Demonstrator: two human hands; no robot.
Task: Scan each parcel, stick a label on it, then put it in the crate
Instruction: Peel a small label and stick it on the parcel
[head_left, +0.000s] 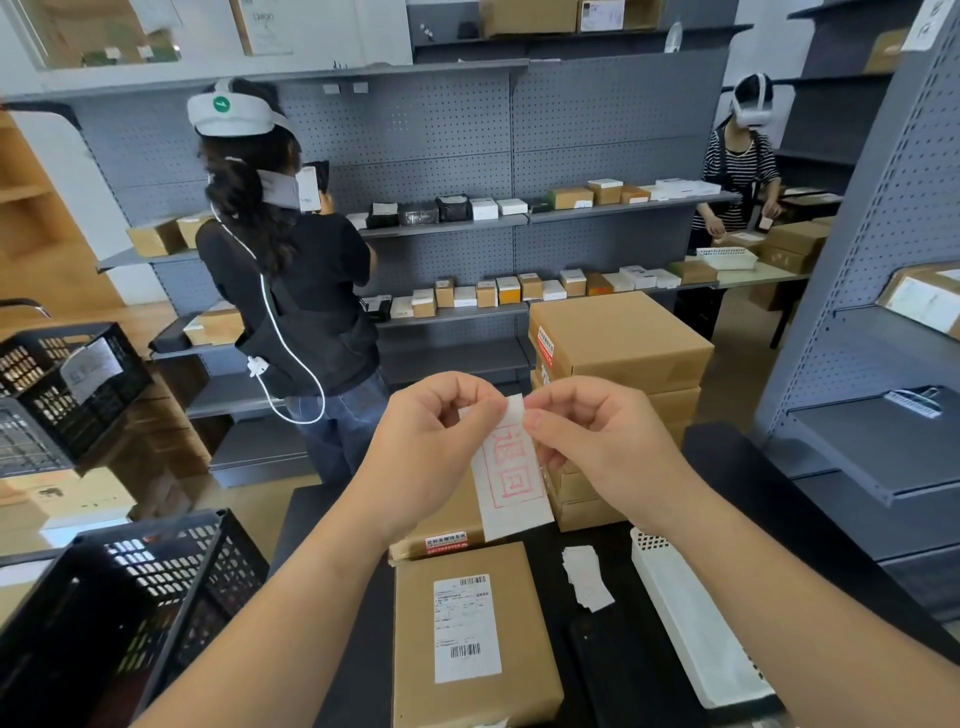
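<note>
Figure: labelling station, seen from beside the black table (737, 478). The left hand (431, 447) and right hand (597, 447) each pinched the top edge of a white label (511, 478) stamped with 2 red characters; it hung between them. Below it, a brown parcel (467, 634) with a printed shipping slip lay flat on the table, just beside the black crate (130, 597) at its left. A white perforated tray (691, 623) lay at the right, with small white paper slips (587, 577) near it.

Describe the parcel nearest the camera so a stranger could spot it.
On the black table, between the black crate and the long white tray, lies a flat brown parcel. Unlike the boxes behind it, its top bears a white barcoded shipping label.
</note>
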